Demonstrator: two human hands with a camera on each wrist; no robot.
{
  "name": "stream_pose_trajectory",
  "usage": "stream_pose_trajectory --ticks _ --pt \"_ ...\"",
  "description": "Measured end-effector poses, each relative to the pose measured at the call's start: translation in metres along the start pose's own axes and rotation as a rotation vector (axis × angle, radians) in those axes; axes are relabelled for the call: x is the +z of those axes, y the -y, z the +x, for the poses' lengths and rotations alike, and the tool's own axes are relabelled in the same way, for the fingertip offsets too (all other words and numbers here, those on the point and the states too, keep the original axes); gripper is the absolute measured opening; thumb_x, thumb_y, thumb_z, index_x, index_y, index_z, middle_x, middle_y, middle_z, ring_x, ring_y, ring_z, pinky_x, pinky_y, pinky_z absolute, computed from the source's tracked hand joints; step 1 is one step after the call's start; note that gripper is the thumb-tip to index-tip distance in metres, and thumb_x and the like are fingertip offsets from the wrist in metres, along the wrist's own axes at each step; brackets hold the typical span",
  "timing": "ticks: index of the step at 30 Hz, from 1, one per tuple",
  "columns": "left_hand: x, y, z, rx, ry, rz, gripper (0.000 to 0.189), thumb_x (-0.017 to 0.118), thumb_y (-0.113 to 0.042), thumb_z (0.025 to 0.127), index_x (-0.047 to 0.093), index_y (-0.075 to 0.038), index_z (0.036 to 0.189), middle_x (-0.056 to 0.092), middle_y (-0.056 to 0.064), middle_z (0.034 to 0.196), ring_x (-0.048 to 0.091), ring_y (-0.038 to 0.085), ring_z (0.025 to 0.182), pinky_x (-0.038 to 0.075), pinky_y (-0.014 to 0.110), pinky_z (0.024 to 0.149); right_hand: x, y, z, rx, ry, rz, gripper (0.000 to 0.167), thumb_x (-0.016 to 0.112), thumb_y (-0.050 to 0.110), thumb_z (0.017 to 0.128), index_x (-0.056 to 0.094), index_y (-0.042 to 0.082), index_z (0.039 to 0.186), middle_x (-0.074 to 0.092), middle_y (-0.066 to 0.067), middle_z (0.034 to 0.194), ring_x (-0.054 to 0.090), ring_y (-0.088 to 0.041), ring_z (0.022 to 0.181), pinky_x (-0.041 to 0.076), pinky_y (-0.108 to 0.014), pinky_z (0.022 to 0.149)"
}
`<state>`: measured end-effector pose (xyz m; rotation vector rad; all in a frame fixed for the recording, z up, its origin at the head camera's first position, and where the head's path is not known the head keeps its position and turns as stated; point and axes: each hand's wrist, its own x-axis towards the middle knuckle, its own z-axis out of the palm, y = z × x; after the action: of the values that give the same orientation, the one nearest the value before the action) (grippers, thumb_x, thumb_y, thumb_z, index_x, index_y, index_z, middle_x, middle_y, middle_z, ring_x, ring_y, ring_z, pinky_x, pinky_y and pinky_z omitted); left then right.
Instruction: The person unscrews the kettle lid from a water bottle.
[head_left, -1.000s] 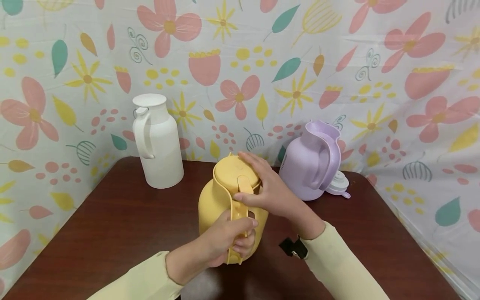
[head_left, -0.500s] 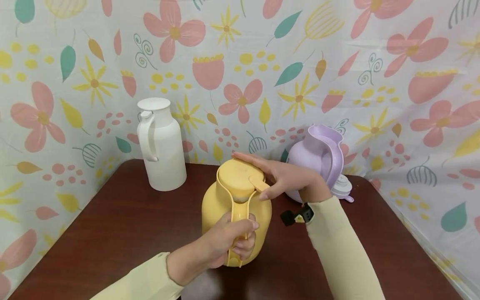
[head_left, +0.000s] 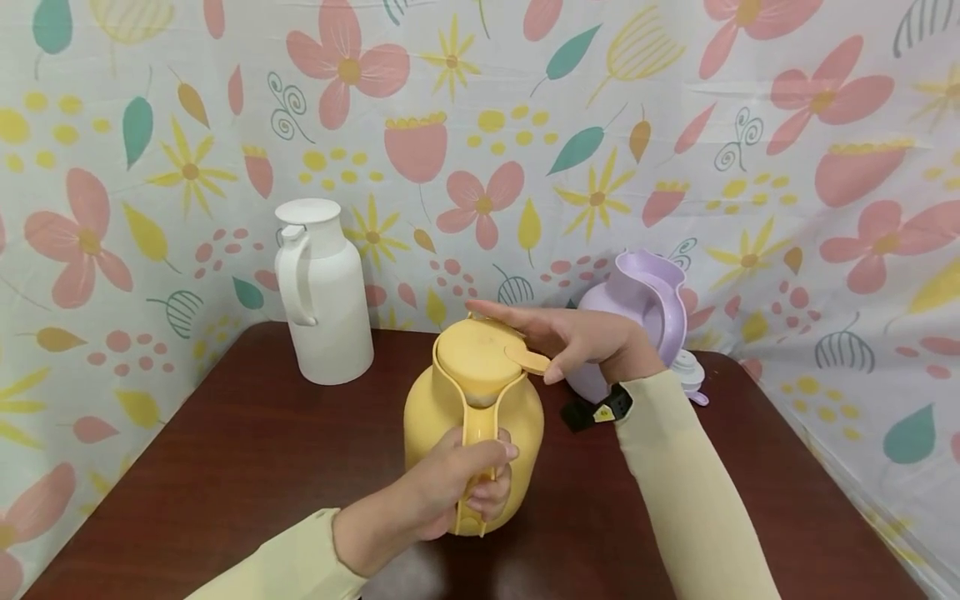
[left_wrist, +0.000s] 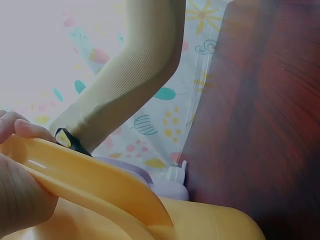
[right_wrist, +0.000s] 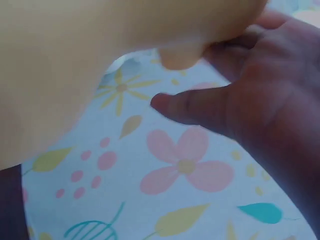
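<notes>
head view takes in the whole table (head_left: 300,467); the yellow jug (head_left: 517,425) stands upright near the middle, toward the near side. its lid (head_left: 472,354) sits in the mouth, the tab (head_left: 531,360) pointing right, off the line of the handle (head_left: 480,423).

left wrist view adds the side of the handle, arching between hand and jug, with the purple jug (head_left: 630,287) and small lid (head_left: 686,369) beyond. white jug (head_left: 330,308) appears only from the head.

right wrist view settles one doubt — from the head the thumb (right_wrist: 190,106) seems to meet the tab; from the wrist a gap shows between them.

left hand (head_left: 457,483): clamped round the handle, thumb across it. right hand (head_left: 577,333): fingers long and fairly straight, reaching over the lid's far right edge, thumb spread away from them. whether the fingertips touch the lid, cannot tell.

edges: far table edge runs along the flowered sheet (head_left: 480,125). white jug by the far left corner, purple jug by the far right one, partly behind the right hand. widest run of tabletop — left of the yellow jug; another strip lies right of the right sleeve (head_left: 690,483).
</notes>
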<state>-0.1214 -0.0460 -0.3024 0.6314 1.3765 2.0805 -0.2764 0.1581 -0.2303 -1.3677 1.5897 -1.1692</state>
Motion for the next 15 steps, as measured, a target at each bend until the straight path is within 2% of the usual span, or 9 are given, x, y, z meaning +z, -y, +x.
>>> stream_pose_trajectory --ticks 3,6,9,12,15 --pt "0.002 0.001 0.000 0.011 0.000 -0.008 0.028 0.045 -0.011 0.095 0.040 -0.018 0.068 0.032 -0.012 0.051 0.025 0.002 0.047 0.026 0.017 0.051 0.016 0.009 -0.002 0.010 -0.220 -0.175 0.113 0.067 0.057 0.092 -0.002 0.005 0.163 -0.001 -0.014 0.174 0.013 -0.022 0.162 0.020 -0.052 0.129" --pt "0.003 0.001 0.000 0.014 -0.002 -0.014 0.028 0.045 -0.011 0.095 0.040 -0.018 0.068 0.032 -0.012 0.051 0.026 0.002 0.047 0.026 0.017 0.051 0.045 0.018 -0.001 0.105 -0.524 -0.368 0.111 0.062 0.071 0.088 0.009 0.011 0.165 0.011 -0.015 0.173 0.006 -0.036 0.162 0.015 -0.070 0.123" --pt "0.003 0.000 0.000 0.016 -0.006 -0.015 0.028 0.044 -0.010 0.095 0.041 -0.018 0.069 0.033 -0.012 0.051 0.026 0.002 0.047 0.026 0.017 0.051 0.072 0.019 0.004 0.203 -0.751 -0.528 0.108 0.064 0.073 0.085 0.021 0.013 0.164 0.029 -0.013 0.169 0.019 -0.037 0.159 0.024 -0.066 0.123" --pt "0.003 0.000 0.000 0.010 -0.010 -0.031 0.027 0.044 -0.010 0.094 0.042 -0.018 0.068 0.033 -0.012 0.050 0.026 0.002 0.047 0.026 0.017 0.051 0.087 0.015 0.011 0.260 -0.871 -0.579 0.105 0.073 0.065 0.083 0.030 0.009 0.161 0.040 -0.012 0.163 0.030 -0.037 0.153 0.032 -0.062 0.120" --pt "0.003 0.000 0.001 0.000 -0.007 -0.048 0.028 0.044 -0.010 0.094 0.043 -0.018 0.068 0.033 -0.012 0.050 0.025 0.002 0.047 0.025 0.016 0.050 0.091 0.011 0.015 0.270 -0.914 -0.555 0.098 0.082 0.051 0.082 0.037 0.007 0.157 0.046 -0.012 0.159 0.037 -0.035 0.148 0.037 -0.058 0.118"
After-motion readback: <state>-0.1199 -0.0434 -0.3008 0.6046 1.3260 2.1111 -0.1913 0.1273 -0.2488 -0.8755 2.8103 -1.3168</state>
